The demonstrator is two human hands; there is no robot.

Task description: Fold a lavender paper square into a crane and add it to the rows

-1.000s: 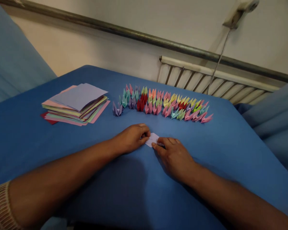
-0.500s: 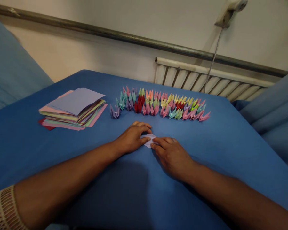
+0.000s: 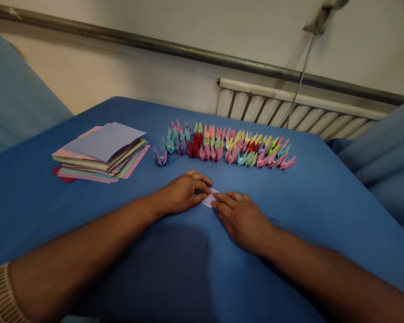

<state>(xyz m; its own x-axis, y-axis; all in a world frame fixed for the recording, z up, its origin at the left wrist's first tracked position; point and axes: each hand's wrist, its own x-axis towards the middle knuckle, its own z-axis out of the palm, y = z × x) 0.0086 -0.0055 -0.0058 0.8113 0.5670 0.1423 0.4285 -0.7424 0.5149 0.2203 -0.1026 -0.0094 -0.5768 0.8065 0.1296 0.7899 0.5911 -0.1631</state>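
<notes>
A small pale lilac folded paper lies on the blue table, mostly covered by my fingers. My left hand presses on its left side with fingers curled together. From the right, my right hand pins the piece down with its fingertips. Behind my hands stand rows of small folded paper pieces in many colours. A stack of coloured paper squares with a lilac sheet on top lies at the left.
A wall with a metal rail runs behind the table. A pale slatted frame stands past the far edge. Blue cloth rises at the right, and more of it at the left.
My two hands have closed in over the small paper, so less of it shows now. The view has shifted slightly.
</notes>
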